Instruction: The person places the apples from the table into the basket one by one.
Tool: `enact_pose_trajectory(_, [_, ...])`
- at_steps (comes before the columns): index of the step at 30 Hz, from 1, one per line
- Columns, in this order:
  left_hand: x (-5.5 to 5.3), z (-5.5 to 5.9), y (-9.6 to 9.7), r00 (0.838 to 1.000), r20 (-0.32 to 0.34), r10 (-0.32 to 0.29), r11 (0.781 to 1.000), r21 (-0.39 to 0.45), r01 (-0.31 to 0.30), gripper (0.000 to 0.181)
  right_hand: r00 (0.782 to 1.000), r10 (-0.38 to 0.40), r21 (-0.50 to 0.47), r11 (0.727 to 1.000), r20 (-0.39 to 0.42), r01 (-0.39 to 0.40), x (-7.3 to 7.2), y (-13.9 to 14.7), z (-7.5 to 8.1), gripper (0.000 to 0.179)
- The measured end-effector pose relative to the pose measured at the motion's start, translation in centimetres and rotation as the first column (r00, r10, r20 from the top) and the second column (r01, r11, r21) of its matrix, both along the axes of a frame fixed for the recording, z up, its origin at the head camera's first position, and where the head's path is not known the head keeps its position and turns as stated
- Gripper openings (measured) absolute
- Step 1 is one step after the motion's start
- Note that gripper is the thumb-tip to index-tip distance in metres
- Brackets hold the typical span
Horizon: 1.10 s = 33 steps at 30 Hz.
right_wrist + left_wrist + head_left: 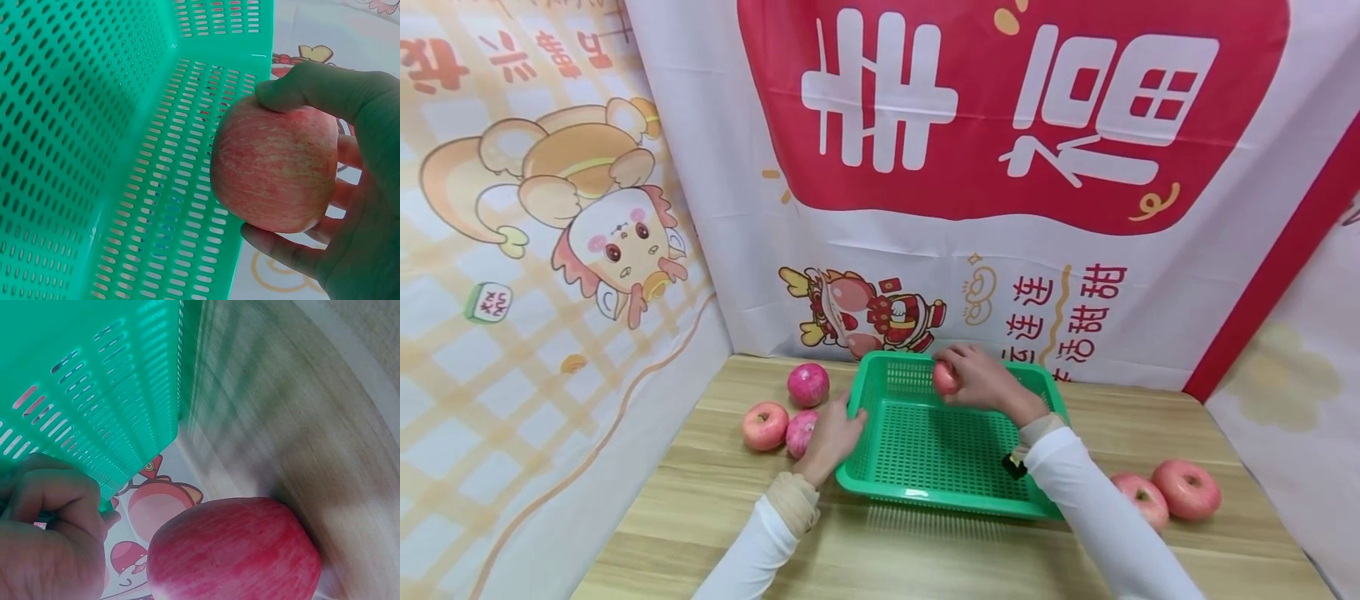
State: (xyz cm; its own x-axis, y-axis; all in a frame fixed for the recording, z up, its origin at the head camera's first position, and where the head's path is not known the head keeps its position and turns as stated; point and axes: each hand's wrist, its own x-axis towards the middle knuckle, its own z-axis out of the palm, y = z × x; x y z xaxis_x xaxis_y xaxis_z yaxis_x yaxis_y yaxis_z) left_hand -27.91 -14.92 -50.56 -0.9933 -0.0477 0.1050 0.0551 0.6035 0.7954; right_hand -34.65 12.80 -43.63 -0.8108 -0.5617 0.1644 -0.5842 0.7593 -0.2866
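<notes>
A green plastic basket (951,492) with slotted walls stands on the wooden table, its inside bare. My left hand (837,433) grips the rim at its left end; in the left wrist view the fingers (59,494) curl at the slotted wall. With thumb and fingers spread round it, my right hand (981,379) holds a red apple (946,378) at the back rim. The right wrist view shows that apple (275,162) close up, yellow-streaked, beside the basket wall (181,162).
Left of the basket lie a pale red apple (765,426) and two magenta, streaked round fruits (808,384), one partly behind my left hand. Two apples (1186,489) sit at the right, one partly covered by my right sleeve. Printed cloth (745,292) hangs behind the table.
</notes>
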Motion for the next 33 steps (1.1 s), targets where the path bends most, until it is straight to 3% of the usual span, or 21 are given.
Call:
enact_pose_trajectory(13, [-0.1, -0.2, 0.1, 1.000, -0.008, 0.000, 1.000, 0.005, 0.000, 0.048, 1.000, 0.019, 0.000, 1.000, 0.021, -0.019, -0.5, -1.2, -1.2, 0.074])
enact_pose_trajectory(33, [-0.3, -0.2, -0.1, 1.000, -0.020, -0.003, 1.000, -0.007, 0.003, 0.046, 0.998, 0.015, 0.021, 1.000, 0.063, -0.017, -0.5, -3.5, -1.5, 0.073])
